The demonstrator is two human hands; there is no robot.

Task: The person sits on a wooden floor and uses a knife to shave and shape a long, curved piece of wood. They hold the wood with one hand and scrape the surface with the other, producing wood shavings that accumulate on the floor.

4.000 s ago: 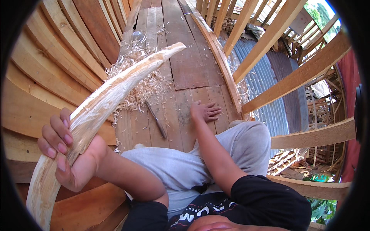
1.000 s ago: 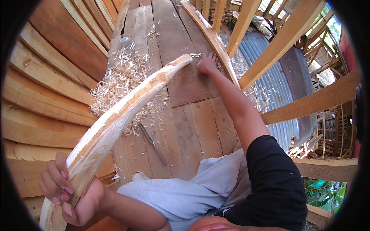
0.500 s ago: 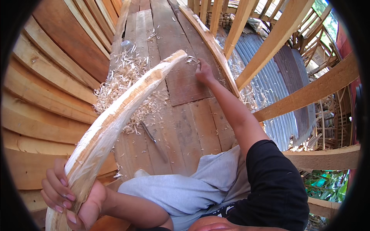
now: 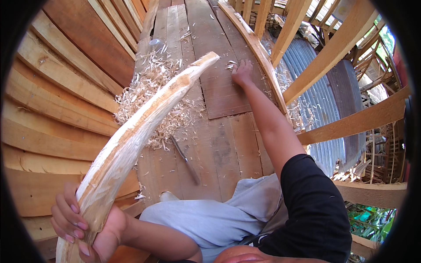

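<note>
The left hand (image 4: 81, 225) is clenched around the thick lower end of a long curved, freshly shaved timber (image 4: 136, 136). The piece slants up from the near left of the plank floor (image 4: 228, 144) to its narrow tip near the middle. The right hand (image 4: 242, 72) is stretched far forward, fingers pressed down on the planks beside a curved rib (image 4: 258, 52); whether it pinches anything, I cannot tell. Shavings (image 4: 149, 92) lie heaped under the timber, with a slim dark tool (image 4: 186, 160) beside them. Best to hold the timber firm and low so it cannot swing while reaching.

Curved plank walls (image 4: 66, 101), board floor (image 4: 228, 144), corrugated metal sheet (image 4: 315, 105), daylight
</note>
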